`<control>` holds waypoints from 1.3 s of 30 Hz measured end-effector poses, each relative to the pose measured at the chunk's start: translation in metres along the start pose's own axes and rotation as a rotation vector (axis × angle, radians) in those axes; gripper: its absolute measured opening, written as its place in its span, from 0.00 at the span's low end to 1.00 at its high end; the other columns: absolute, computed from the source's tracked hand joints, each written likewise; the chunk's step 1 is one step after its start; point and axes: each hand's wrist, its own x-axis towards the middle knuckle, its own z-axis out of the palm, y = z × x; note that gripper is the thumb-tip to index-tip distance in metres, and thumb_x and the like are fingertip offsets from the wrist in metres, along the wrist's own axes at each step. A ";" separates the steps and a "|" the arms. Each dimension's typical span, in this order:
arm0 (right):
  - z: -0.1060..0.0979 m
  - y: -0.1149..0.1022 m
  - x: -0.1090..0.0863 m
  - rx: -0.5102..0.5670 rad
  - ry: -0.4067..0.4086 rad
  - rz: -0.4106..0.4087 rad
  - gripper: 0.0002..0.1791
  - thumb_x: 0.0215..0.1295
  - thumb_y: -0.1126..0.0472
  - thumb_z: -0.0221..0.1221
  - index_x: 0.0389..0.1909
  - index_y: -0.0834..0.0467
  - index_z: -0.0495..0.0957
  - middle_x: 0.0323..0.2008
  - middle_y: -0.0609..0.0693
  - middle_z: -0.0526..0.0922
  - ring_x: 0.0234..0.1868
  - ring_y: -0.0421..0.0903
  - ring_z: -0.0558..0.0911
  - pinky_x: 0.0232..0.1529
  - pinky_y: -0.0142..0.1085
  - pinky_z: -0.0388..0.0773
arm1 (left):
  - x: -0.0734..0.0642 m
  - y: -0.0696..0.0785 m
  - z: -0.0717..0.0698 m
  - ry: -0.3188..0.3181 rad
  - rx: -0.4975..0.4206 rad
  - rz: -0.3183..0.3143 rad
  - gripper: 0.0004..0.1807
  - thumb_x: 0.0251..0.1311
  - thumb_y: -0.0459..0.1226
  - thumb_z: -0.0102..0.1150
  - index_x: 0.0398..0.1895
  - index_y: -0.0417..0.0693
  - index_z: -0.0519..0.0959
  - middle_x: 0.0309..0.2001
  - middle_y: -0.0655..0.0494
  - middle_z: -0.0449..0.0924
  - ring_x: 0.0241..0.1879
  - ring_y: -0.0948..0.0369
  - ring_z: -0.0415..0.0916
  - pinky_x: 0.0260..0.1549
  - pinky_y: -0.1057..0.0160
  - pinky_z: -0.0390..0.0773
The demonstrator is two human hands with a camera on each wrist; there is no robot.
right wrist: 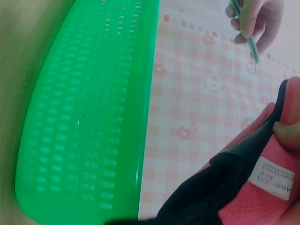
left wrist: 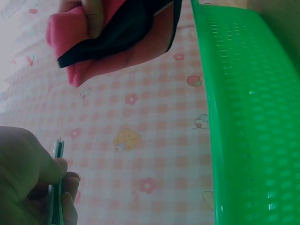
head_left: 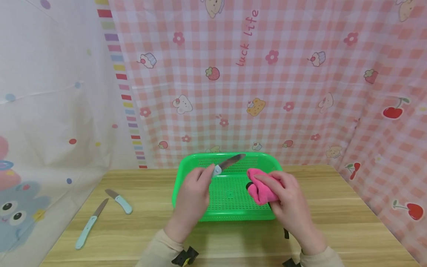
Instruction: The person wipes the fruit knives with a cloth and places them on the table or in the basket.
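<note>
In the head view my left hand (head_left: pixel 193 193) grips the pale blue handle of a knife (head_left: pixel 231 162), its blade pointing up and to the right above the basket. My right hand (head_left: pixel 290 196) holds a bunched pink cloth (head_left: pixel 263 187) with a dark edge, a little apart from the blade. A white label (right wrist: pixel 272 178) shows on the cloth in the right wrist view. Beneath both hands stands a green plastic basket (head_left: pixel 230 215) with perforated sides; no item shows inside it. Part of the left hand's grip is hidden in the head view.
Two more light blue knives lie at the table's left: a longer knife (head_left: pixel 90 224) and a shorter knife (head_left: pixel 120 202). The wooden table (head_left: pixel 347 222) ends at a pink checked curtain (head_left: pixel 233 92) behind, with a white curtain (head_left: pixel 60 111) on the left.
</note>
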 end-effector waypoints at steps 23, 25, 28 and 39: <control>0.025 -0.029 0.012 -0.044 0.037 -0.072 0.40 0.41 0.84 0.59 0.56 0.47 0.83 0.42 0.55 0.81 0.44 0.55 0.78 0.40 0.49 0.78 | -0.010 0.015 0.014 -0.050 0.089 0.032 0.20 0.51 0.16 0.61 0.49 0.34 0.80 0.33 0.44 0.77 0.29 0.51 0.76 0.26 0.58 0.79; 0.027 -0.029 0.011 -0.054 0.024 -0.057 0.40 0.42 0.84 0.60 0.55 0.47 0.83 0.41 0.56 0.81 0.43 0.56 0.78 0.38 0.49 0.78 | -0.010 0.017 0.014 -0.053 0.089 0.028 0.21 0.50 0.16 0.61 0.49 0.34 0.80 0.34 0.44 0.77 0.30 0.51 0.76 0.27 0.58 0.79; 0.030 -0.030 0.009 -0.083 0.007 -0.034 0.38 0.40 0.84 0.62 0.53 0.49 0.83 0.41 0.58 0.80 0.43 0.58 0.78 0.34 0.50 0.80 | -0.011 0.020 0.013 -0.063 0.089 0.025 0.22 0.49 0.16 0.61 0.49 0.35 0.80 0.34 0.45 0.77 0.31 0.51 0.76 0.27 0.58 0.79; 0.032 -0.032 0.010 -0.142 0.008 -0.009 0.36 0.36 0.83 0.69 0.50 0.53 0.85 0.42 0.62 0.79 0.43 0.61 0.77 0.33 0.50 0.81 | -0.012 0.022 0.013 -0.037 0.074 0.051 0.21 0.49 0.16 0.60 0.49 0.34 0.80 0.34 0.45 0.76 0.31 0.51 0.76 0.27 0.57 0.79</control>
